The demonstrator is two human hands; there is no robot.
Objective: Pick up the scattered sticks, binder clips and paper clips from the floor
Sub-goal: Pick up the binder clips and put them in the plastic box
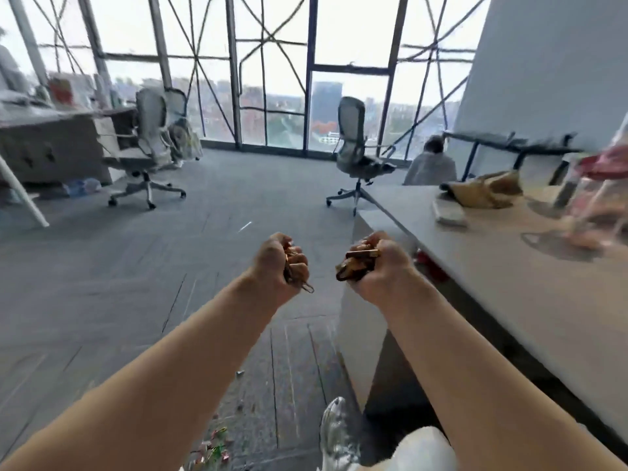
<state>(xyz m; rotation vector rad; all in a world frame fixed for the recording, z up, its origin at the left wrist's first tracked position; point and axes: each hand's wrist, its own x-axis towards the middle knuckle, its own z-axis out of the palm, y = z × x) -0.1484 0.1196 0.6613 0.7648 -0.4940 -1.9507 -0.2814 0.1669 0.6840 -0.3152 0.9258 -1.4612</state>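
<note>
Both bare forearms reach forward above the grey carpet floor (pixel 136 266), the two fists held near each other but apart. The left hand (pixel 277 263) is curled tight round a bunch of small metal clips (pixel 292 258), its fingers pressed together, and one looped paper clip (pixel 307 287) pokes out below the fist. The right hand (pixel 382 266) is also closed into a fist, its fingers wrapped round a clutch of golden-brown binder clips (pixel 356 265) that stick out on the thumb side (motion blur hides how many there are). More of the scattered things lie on the carpet low in the view: a litter of small pink and green pieces (pixel 214 447), too blurred to tell clips from sticks, and a single small piece (pixel 240 372) farther up. A silver shoe (pixel 334 433) stands on the carpet to the right of that litter. A grey desk (pixel 492 266) runs along the right, its near corner just behind the right hand, with a crumpled brown bag (pixel 482 193) on its top. Two mesh office chairs (pixel 353 147) stand farther back by the tall windows.
</note>
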